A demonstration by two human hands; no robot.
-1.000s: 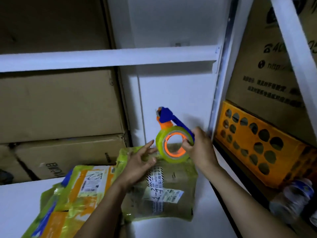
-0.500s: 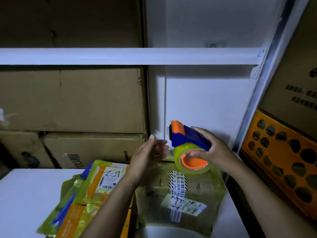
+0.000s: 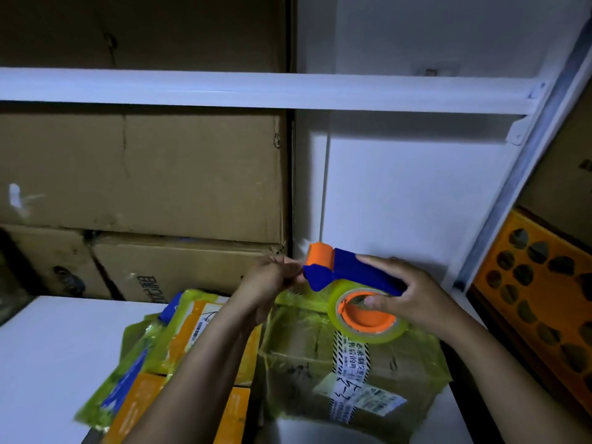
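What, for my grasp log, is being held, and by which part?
The right hand grips the tape dispenser by its blue handle, thumb in the core; the left hand pinches its front tip.

Both hands (image 3: 272,280) (image 3: 413,299) curled, close together

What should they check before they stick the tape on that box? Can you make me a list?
1. Right hand grips the tape dispenser: ok.
2. Tape roll sits on its orange hub: ok.
3. Left hand pinches the loose tape end at the dispenser's front: cannot tell, too blurred.
4. Parcel lies flat on the white table, below the dispenser: ok.
5. Parcel's label is free of hands: ok.
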